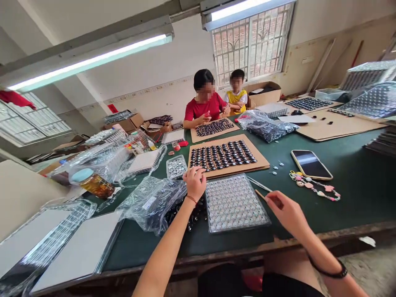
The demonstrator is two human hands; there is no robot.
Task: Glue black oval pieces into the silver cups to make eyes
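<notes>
My left hand (194,183) reaches over the front left corner of a cardboard sheet (259,153). Its fingers are bent and apart, close to the nearest black glossy oval pieces (222,156) lined up in rows there; whether a fingertip touches one is hard to see. In my right hand (286,211) a thin wooden stick (260,194) is pinched, pointing left. Between my hands lies a clear plastic tray (236,202) of small round clear pieces in rows. A small container (176,167) of shiny bits stands beyond my left hand.
Left are a clear plastic bag (151,202), a blue-lidded jar (94,183) and flat packs (80,247). Right lie a phone (311,164) and bead strap (318,187). Across the green table (355,202), a person in red (202,109) works at another board; a second person (237,97) sits beside.
</notes>
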